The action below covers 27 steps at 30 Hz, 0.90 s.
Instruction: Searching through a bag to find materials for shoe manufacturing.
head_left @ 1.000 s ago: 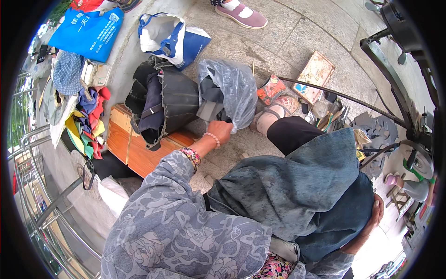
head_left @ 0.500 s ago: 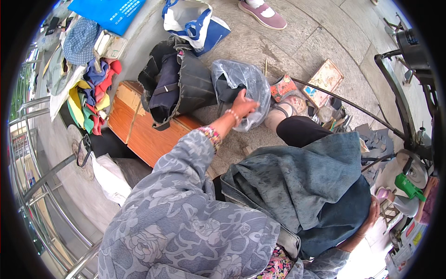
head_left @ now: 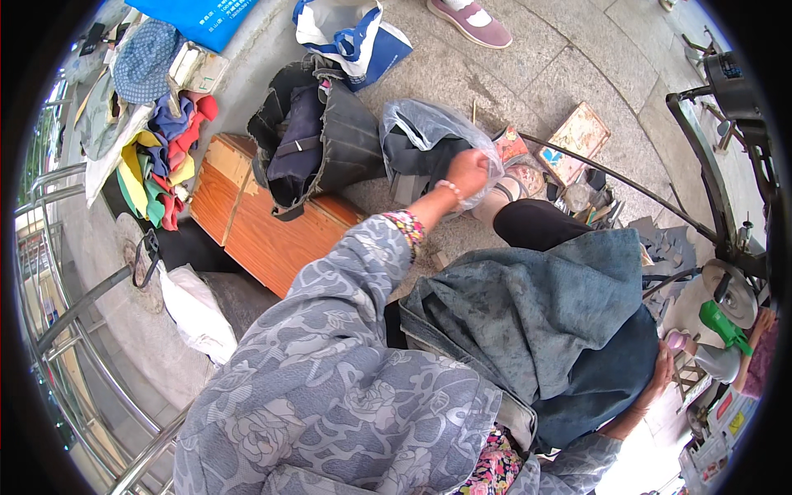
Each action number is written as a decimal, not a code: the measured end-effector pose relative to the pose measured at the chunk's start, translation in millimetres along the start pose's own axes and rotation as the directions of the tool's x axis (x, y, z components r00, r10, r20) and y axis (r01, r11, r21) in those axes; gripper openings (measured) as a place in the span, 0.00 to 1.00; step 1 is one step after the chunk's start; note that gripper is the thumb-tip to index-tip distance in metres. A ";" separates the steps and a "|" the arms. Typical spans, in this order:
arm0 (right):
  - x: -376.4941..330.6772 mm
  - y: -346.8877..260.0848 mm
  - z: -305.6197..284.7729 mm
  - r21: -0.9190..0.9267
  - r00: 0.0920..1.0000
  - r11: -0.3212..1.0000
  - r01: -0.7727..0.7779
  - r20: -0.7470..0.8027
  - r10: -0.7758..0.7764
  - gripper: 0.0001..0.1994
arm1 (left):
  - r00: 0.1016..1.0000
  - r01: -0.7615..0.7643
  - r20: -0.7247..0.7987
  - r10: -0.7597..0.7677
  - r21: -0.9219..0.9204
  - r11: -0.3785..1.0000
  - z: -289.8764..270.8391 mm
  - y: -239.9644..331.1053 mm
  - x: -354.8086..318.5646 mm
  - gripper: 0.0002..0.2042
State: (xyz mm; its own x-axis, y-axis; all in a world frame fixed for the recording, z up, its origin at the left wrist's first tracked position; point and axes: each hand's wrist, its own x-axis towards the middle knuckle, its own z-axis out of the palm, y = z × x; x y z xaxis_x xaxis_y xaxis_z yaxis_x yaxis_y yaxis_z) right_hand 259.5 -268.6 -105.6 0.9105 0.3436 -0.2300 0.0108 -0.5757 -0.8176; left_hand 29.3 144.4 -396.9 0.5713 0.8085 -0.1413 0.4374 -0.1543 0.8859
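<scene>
My left hand (head_left: 469, 172), with a beaded bracelet at the wrist, is closed on the rim of a clear plastic bag (head_left: 436, 121). Black material (head_left: 445, 155) lies inside the bag, its kind unclear. A worn grey-green cloth (head_left: 528, 305) drapes over my lap, with dark blue fabric (head_left: 598, 384) below it. Against the outer side of that fabric my right hand (head_left: 657, 384) rests with fingers extended, partly hidden. Left of the plastic bag stands a ragged black bag (head_left: 351, 136) with a dark folded pouch (head_left: 297, 144) in it.
A brown wooden board (head_left: 264, 239) lies beneath the black bag. Behind stands a blue-and-white bag (head_left: 384, 54). Coloured cloths (head_left: 157, 177) are heaped at left near metal railings (head_left: 74, 313). To the right are a paint-marked tray (head_left: 575, 142), small tools and a black-framed machine (head_left: 701, 165).
My left hand has moved right, from over the plastic bag's middle to its right rim. The bag's mouth is pulled wider and more black material shows. My right hand stays put.
</scene>
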 end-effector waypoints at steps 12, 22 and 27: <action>2.8 4.0 -3.2 -0.015 0.999 1.000 0.020 0.027 -0.020 0.22 | 0.925 -0.379 0.204 0.321 0.570 0.728 -147.5 5.1 99.3 0.19; 2.4 -5.0 5.1 -0.004 0.998 0.999 -0.053 0.020 0.053 0.21 | 0.804 -0.252 0.487 -0.341 0.799 0.546 -121.4 -36.7 104.9 0.27; -4.7 2.3 -4.3 0.179 0.994 0.978 -0.105 0.027 0.102 0.19 | 0.929 0.006 0.206 -0.309 0.824 0.566 -97.3 -20.6 56.2 0.47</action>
State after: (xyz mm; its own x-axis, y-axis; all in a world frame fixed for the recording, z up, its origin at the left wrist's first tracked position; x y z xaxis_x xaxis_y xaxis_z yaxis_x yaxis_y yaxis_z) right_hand 257.1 -274.6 -104.1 0.8953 0.3030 -0.3265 -0.1593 -0.4669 -0.8699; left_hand -15.2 248.2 -380.1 0.5381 0.6816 -0.4959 0.8235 -0.5506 0.1367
